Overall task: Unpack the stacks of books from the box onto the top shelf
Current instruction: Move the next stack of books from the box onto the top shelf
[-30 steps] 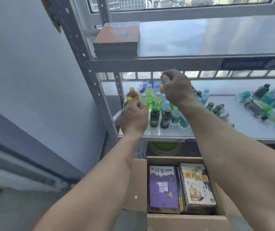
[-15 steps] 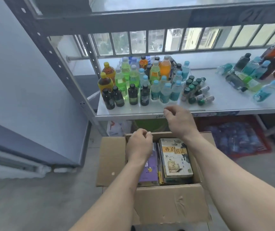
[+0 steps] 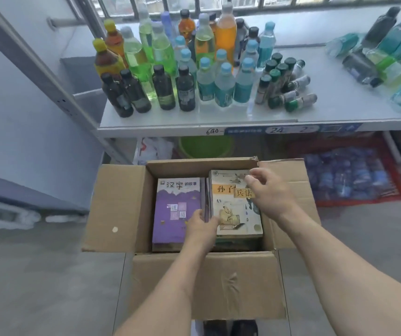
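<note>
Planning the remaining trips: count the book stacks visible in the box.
2: a purple-covered stack on the box's left side, a cream-covered stack on its right, side by side. More books underneath may be hidden.

shelf edge (image 3: 243, 130) — "640-", "24", "2"

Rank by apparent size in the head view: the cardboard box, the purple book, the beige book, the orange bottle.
1. cardboard box, clearly largest.
2. purple book and beige book: alike, both partly covered by hands, so unranked.
3. orange bottle, smallest, though farther from the camera.

Stockroom, labelled metal shelf (image 3: 267, 128), massed drink bottles (image 3: 184, 69), crated stock (image 3: 349, 173)
</note>
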